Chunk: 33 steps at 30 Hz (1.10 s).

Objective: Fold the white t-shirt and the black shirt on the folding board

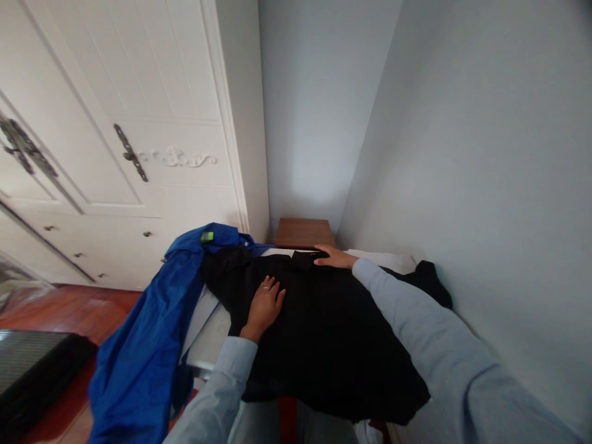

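A black shirt [324,333] lies spread over a white table [210,339], its collar [303,260] at the far edge and its lower hem hanging toward me. My left hand [266,305] rests flat on the shirt's left part, fingers stretched out, a ring on one finger. Near the collar, my right hand [333,256] lies on the fabric with its fingers extended and slightly apart. One black sleeve [432,280] reaches past my right forearm toward the wall. Blue clothing [152,320] with a small yellow-green patch drapes over the table's left side.
A white wardrobe [185,92] with dark metal handles stands at the left. Behind the table is a brown wooden surface [305,233]. Grey walls [485,154] close in the back and right. A dark-edged padded item [46,364] sits on the reddish floor [87,311].
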Tool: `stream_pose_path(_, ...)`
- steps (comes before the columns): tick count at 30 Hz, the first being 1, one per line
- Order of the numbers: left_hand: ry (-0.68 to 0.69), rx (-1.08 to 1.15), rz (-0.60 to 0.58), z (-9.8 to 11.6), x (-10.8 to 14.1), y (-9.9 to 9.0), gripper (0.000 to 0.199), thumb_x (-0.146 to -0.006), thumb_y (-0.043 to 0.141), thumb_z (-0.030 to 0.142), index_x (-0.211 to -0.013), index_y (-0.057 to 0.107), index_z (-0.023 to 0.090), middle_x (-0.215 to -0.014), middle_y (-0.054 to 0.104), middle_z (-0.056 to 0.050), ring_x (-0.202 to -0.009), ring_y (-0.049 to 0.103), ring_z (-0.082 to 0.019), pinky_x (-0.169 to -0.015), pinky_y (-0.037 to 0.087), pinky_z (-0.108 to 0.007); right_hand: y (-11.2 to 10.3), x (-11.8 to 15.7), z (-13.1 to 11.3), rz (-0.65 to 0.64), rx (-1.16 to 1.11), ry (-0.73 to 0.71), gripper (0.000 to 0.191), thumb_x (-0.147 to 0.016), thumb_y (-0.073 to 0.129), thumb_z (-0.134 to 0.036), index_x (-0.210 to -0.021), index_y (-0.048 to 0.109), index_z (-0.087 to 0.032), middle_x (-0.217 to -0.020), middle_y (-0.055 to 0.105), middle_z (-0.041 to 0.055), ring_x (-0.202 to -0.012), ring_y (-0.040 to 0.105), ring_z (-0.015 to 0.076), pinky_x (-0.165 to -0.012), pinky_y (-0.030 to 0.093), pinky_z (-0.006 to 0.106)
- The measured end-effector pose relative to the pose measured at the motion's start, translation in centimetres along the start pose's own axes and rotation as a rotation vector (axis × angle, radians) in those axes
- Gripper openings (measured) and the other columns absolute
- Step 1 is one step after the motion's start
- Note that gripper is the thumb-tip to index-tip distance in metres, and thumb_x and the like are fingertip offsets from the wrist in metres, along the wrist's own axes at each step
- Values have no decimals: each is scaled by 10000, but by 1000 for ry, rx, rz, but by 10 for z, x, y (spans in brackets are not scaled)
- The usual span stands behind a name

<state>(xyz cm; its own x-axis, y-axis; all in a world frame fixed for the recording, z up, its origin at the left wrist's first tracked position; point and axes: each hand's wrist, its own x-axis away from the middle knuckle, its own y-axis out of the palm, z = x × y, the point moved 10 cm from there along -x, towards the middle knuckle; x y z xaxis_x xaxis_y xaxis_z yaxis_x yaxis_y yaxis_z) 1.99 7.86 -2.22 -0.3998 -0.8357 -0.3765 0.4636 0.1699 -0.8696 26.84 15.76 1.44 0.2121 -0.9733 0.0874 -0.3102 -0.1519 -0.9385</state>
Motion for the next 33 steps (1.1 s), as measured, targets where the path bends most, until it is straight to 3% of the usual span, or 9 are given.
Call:
stream_pose_path(3, 20, -59, -37, 3, 1, 4, 465, -1009, 413, 384, -1291, 629, 83, -1430, 568, -203, -1429, 426, -315, -1191, 348, -477, -6, -14, 12, 62, 22, 117, 572, -964, 558, -341, -1499, 453, -167, -1559, 441, 144, -1441, 408, 282, -1177, 325, 405)
stream_pose_path(8, 32, -77, -78, 5, 0, 7, 463, -1001, 422, 374, -1338, 593, 106, -1457, 541, -209, -1421, 438, -319, -1184, 349, -508, 4, -39, 11, 44, 91, 197, 549, -906, 633, -271, -1439, 517, -207, -1458, 559, 145, -1360, 502, 320, -1097, 401, 454)
stream_pose_path(11, 29, -91, -97, 2, 1, 6, 470, -997, 431, 381, -1361, 574, 120, -1473, 528, -203, -1426, 431, -321, -1174, 357, -521, 12, -53, 1, -6, 120, 172, 377, -878, 657, -242, -1255, 668, -230, -1281, 693, 95, -1221, 618, 271, -1007, 456, 350)
stream_pose_path(14, 1, -120, -126, -7, 6, 5, 512, -998, 424, 404, -1383, 558, 93, -1490, 503, -218, -1430, 421, -336, -1173, 360, -519, 12, -60, -3, -8, 153, 182, 202, -889, 626, -210, -1048, 748, -196, -1154, 738, 121, -1110, 676, 268, -924, 481, 320)
stream_pose_path(18, -13, -140, -133, -16, 11, 3, 525, -984, 453, 436, -1392, 563, 123, -1493, 501, -213, -1417, 438, -346, -1167, 368, -531, 2, -57, 2, 115, 194, 250, 274, -969, 487, -203, -1123, 702, -129, -1185, 702, 211, -1125, 666, 297, -910, 481, 371)
stream_pose_path(22, -30, -125, -111, -19, 9, -7, 543, -987, 438, 462, -1385, 562, 113, -1477, 519, -217, -1401, 463, -341, -1144, 406, -508, 1, -51, -9, 178, 167, 195, 280, -972, 436, -160, -1093, 688, -144, -1130, 719, 184, -1091, 671, 278, -918, 480, 372)
stream_pose_path(28, -19, -81, -27, -17, -6, -48, 541, -1013, 383, 441, -1377, 546, 76, -1467, 527, -221, -1419, 438, -327, -1156, 392, -483, -8, -6, -23, 299, 69, 81, 358, -964, 435, -164, -1291, 579, -174, -1254, 657, 131, -1163, 618, 210, -1014, 452, 342)
stream_pose_path(30, 28, -55, -40, -6, -8, -51, 545, -1019, 374, 453, -1396, 528, 91, -1480, 520, -204, -1440, 410, -314, -1170, 372, -486, -10, 24, -15, 328, 33, 45, 373, -950, 480, -198, -1313, 564, -173, -1270, 641, 131, -1171, 614, 214, -1040, 448, 357)
stream_pose_path(33, 126, 2, -89, 24, -7, -37, 560, -1019, 381, 475, -1430, 500, 112, -1507, 498, -184, -1473, 354, -296, -1197, 326, -491, -20, 82, 15, 385, 44, 35, 395, -921, 535, -229, -1308, 568, -159, -1302, 615, 149, -1239, 568, 253, -1096, 413, 401)
